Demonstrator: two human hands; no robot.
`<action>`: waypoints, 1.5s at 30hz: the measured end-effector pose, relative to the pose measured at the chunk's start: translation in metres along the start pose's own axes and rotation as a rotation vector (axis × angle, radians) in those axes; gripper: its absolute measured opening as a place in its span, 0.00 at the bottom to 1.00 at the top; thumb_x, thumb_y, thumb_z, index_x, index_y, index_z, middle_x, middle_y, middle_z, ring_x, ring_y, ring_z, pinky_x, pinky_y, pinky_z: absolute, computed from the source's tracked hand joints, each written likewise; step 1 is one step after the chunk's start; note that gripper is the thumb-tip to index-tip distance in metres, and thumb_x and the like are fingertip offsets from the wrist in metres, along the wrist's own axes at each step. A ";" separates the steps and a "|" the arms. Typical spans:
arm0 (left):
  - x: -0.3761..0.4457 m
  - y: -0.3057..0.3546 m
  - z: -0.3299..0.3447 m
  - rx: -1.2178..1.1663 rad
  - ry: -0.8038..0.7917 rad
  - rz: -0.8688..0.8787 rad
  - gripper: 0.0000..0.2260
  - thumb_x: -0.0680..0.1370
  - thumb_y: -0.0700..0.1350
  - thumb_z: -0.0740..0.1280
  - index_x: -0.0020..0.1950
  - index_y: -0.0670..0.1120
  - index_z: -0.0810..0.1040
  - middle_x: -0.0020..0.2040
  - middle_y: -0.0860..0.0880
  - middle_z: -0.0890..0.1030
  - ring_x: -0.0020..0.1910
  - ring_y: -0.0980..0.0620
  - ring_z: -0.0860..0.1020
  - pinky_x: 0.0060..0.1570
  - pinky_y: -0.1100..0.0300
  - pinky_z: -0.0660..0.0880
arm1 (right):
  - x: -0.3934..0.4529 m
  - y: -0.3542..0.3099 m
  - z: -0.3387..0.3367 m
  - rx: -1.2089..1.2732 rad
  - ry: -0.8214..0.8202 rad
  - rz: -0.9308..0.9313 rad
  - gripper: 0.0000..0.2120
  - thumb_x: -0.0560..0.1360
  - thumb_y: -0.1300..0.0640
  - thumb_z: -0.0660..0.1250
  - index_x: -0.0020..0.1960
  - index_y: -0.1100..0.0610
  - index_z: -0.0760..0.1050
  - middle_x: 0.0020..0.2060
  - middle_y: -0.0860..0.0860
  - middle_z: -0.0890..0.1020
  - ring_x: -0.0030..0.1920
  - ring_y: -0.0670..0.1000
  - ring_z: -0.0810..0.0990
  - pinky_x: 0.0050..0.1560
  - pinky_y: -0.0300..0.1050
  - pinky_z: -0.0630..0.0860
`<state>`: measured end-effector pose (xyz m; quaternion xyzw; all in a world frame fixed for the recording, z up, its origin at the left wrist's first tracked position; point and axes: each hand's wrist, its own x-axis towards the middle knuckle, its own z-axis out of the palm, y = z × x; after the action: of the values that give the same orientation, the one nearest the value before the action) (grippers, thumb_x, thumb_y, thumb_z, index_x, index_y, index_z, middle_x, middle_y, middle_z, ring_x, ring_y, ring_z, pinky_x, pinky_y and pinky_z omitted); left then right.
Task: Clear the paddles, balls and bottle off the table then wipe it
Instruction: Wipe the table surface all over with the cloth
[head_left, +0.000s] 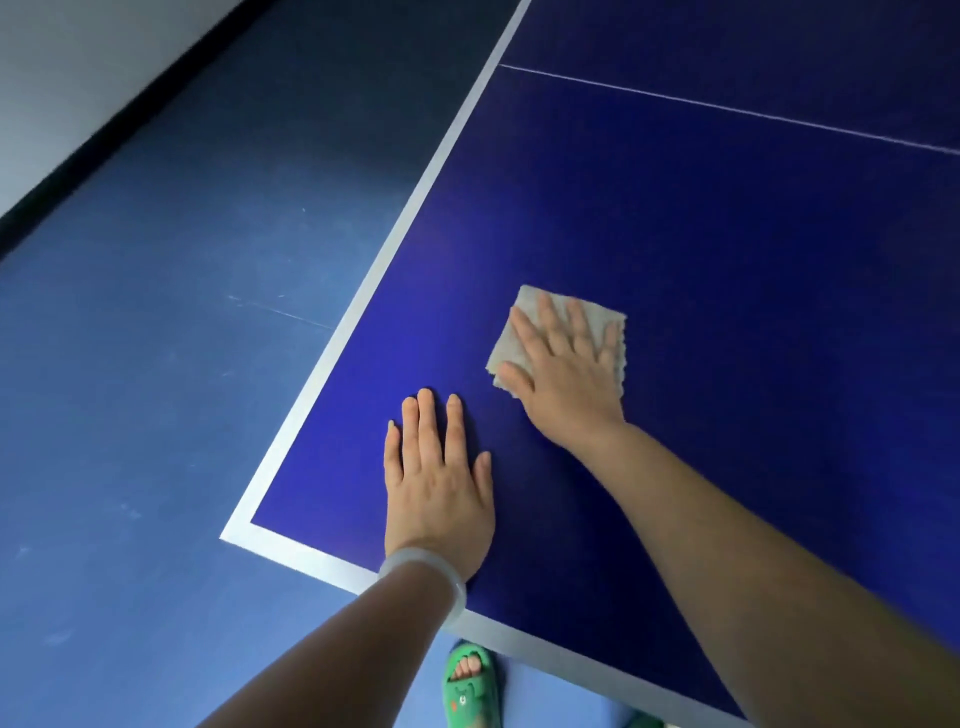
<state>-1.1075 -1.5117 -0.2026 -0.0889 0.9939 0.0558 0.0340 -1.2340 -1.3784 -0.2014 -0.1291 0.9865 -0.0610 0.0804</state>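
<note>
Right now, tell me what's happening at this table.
A person is wiping a blue table tennis table near its corner. The right hand presses a grey cloth flat on the surface with straight fingers. The left hand rests flat on the table beside it, holding nothing. No paddles, balls or bottle show on the visible part.

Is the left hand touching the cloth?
Apart. The head view shows the left hand flat on the table, with bare blue surface between it and the cloth under the right hand.
</note>
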 end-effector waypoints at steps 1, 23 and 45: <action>-0.001 0.000 0.000 -0.001 0.005 -0.003 0.29 0.81 0.57 0.38 0.80 0.46 0.49 0.80 0.43 0.48 0.79 0.45 0.44 0.77 0.47 0.43 | -0.031 0.010 0.004 0.002 0.015 0.006 0.32 0.79 0.35 0.38 0.80 0.45 0.42 0.80 0.48 0.42 0.79 0.56 0.39 0.73 0.68 0.35; -0.012 0.014 -0.013 -0.139 -0.087 0.105 0.29 0.82 0.53 0.56 0.80 0.42 0.53 0.80 0.40 0.48 0.79 0.41 0.45 0.77 0.49 0.41 | -0.299 0.101 0.028 -0.006 0.153 0.642 0.30 0.79 0.39 0.45 0.77 0.50 0.62 0.76 0.53 0.65 0.77 0.57 0.59 0.75 0.67 0.50; -0.098 0.143 0.016 0.020 -0.295 0.386 0.50 0.61 0.80 0.33 0.75 0.51 0.30 0.75 0.46 0.27 0.73 0.46 0.25 0.72 0.49 0.27 | -0.335 0.151 0.017 0.148 0.226 0.839 0.28 0.79 0.43 0.51 0.75 0.51 0.66 0.75 0.54 0.66 0.76 0.58 0.61 0.74 0.67 0.48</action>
<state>-1.0361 -1.3531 -0.1961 0.1120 0.9773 0.0636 0.1683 -0.9488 -1.1463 -0.1917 0.2964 0.9490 -0.1074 -0.0010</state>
